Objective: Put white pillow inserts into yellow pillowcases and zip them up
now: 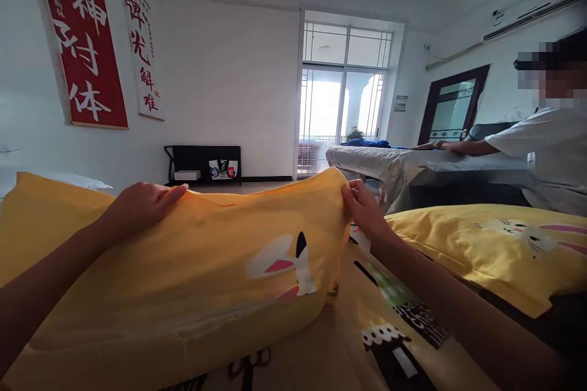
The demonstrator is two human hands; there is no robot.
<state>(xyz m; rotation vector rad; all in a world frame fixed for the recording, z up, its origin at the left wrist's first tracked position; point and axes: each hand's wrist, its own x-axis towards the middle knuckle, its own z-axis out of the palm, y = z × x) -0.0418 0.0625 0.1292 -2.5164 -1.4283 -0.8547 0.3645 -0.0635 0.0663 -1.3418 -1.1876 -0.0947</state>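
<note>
A yellow pillowcase [192, 250] with a rabbit print stretches across the front of the view, held up above the bed. My left hand [147, 206] grips its upper edge left of the middle, the thumb lying along the fabric. At the upper right corner, my right hand [364, 208] pinches the cloth between thumb and fingers. The lower part of the cloth folds back in a paler layer; whether a pillow is inside, I cannot tell. Beneath lies a patterned bedsheet [343, 342] with dark and green prints.
To the right rests another yellow pillow [468, 238] with a rabbit face. Beyond it, a person [557, 140] in a white top leans an arm on a covered table [380, 162]. A low black shelf [202, 156] stands by the far wall, left of a glass door [342, 110].
</note>
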